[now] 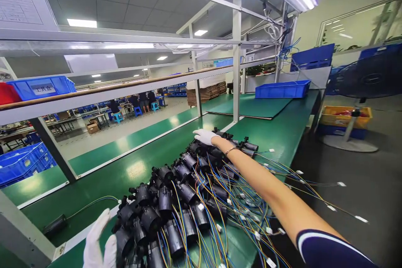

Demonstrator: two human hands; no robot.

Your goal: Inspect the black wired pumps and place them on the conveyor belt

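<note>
- The pile (165, 199) of black cylinders lies on the green surface (273, 132), between the two hands.
- The left hand (98, 243), gloved in white, is just beside the pile's near left edge, thumb and fingers wide apart; whether the thumb touches a cylinder is hard to tell.
- The right hand (205, 136), also gloved, lies over the pile's far end with its fingers stretched out to the left; its palm side is hidden, so I cannot tell if it holds anything.
- The right forearm (264, 180) crosses above the pile's right side and covers some wires and cylinders.
- The picture's bottom edge cuts off the left wrist and the nearest part of the pile.
- The pile has more than twenty cylinders; they overlap too much for an exact count.
- Yellow and blue wires (216, 205) trail to the right of the pile, too tangled to count, with over ten white plugs.
- One lone cylinder (55, 226) lies left of the pile, its wire reaching toward it.
- Beyond the pile are one mat (251, 107) and one blue tray (282, 89).
</note>
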